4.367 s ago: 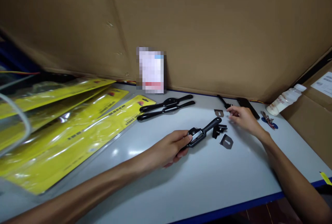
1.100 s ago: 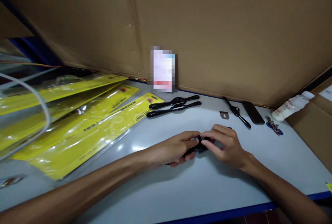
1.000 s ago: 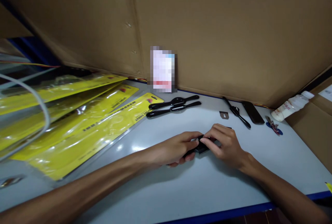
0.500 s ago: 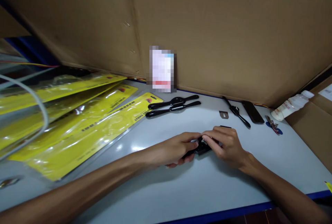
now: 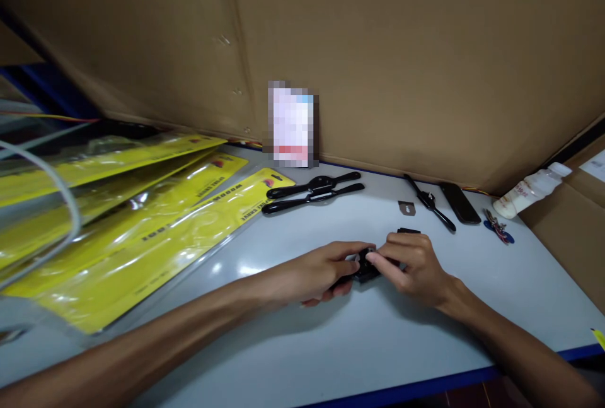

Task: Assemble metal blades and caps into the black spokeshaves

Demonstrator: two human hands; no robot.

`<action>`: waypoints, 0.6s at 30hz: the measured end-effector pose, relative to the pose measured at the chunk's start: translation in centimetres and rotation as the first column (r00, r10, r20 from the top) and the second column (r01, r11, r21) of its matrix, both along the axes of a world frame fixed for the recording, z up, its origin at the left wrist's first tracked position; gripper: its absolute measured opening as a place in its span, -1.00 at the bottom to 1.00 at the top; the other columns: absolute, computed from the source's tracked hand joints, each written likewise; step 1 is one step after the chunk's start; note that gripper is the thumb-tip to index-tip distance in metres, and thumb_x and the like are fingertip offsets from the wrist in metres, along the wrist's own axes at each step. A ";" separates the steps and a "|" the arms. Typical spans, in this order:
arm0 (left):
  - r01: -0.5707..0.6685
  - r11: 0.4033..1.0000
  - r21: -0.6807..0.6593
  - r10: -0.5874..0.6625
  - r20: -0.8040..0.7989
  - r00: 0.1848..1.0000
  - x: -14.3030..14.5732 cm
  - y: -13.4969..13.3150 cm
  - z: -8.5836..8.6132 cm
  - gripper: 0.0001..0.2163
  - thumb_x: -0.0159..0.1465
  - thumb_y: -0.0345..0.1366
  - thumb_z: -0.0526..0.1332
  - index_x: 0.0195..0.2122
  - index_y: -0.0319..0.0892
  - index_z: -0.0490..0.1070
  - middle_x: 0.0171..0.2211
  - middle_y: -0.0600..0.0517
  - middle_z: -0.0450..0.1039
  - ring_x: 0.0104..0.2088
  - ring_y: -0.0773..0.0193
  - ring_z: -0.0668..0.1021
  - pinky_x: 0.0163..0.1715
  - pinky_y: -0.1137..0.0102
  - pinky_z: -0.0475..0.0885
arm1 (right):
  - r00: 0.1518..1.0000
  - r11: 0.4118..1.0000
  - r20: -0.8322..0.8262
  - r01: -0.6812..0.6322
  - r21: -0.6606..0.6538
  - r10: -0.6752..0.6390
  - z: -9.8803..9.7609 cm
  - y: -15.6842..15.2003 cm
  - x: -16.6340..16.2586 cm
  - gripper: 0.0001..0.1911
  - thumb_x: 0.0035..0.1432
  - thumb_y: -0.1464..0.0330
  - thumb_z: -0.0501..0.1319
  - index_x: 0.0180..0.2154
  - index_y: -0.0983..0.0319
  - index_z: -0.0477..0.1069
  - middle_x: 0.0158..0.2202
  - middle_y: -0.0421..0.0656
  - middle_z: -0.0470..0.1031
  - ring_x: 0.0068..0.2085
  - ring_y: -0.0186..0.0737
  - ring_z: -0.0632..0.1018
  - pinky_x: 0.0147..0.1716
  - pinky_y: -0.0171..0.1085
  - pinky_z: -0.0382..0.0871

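Desk [image 5: 283,357] was partly covered by yellow packages [image 5: 137,269]; black tool [image 5: 365,271] was held over desk, one end clasped by left grip [image 5: 328,269]; tool's middle was touched by right grip [image 5: 412,266], any pinch could not be told; slotted metal plate [image 5: 405,209] lay beyond

There are four black tools [image 5: 364,273], one loose blade [image 5: 406,209], one bottle [image 5: 530,192].

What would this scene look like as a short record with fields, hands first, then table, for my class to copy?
Left grip: closed around a black tool
Right grip: on the same tool; exact finger hold hidden
Beyond right grip: slotted metal plate
Far centre: pair of black tools, side by side
Far right: another loose tool, dark phone, capped bottle
Picture left: yellow packages, overlapping
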State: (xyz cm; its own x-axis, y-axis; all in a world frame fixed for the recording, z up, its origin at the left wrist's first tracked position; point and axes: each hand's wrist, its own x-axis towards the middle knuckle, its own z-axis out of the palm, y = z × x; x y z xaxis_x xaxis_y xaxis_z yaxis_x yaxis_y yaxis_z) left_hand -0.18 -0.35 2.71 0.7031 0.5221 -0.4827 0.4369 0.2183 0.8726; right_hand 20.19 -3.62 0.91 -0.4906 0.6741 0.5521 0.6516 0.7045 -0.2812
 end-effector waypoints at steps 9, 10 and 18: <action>0.029 1.000 0.004 -0.029 -0.009 1.000 0.1 0.2 -0.2 -0.50 0.41 -0.30 -0.01 0.38 -0.15 0.12 -0.56 0.20 0.20 -0.67 0.42 0.14 -0.75 0.54 0.02 | 0.999 0.999 -0.037 0.030 -0.013 -0.031 -0.2 0.2 0.0 -0.58 0.38 0.38 0.15 -0.57 0.25 0.44 -0.62 -0.26 0.31 -0.57 -0.38 0.26 -0.53 -0.30 0.08; 0.026 1.000 -0.001 -0.026 -0.010 1.000 0.1 0.2 -0.2 -0.49 0.42 -0.30 -0.01 0.39 -0.15 0.11 -0.56 0.20 0.20 -0.66 0.42 0.14 -0.75 0.54 0.02 | 0.999 0.999 -0.046 -0.002 -0.035 0.000 -0.1 0.2 0.0 -0.57 0.38 0.37 0.16 -0.58 0.25 0.44 -0.62 -0.26 0.31 -0.57 -0.39 0.26 -0.53 -0.31 0.08; 0.008 1.000 -0.004 -0.008 0.007 1.000 0.0 0.2 -0.2 -0.51 0.42 -0.32 -0.02 0.38 -0.16 0.13 -0.57 0.21 0.20 -0.68 0.42 0.13 -0.77 0.56 0.01 | 0.998 0.998 -0.053 0.036 -0.055 -0.039 -0.1 0.0 0.0 -0.59 0.36 0.39 0.16 -0.57 0.25 0.44 -0.62 -0.26 0.31 -0.57 -0.39 0.26 -0.52 -0.29 0.08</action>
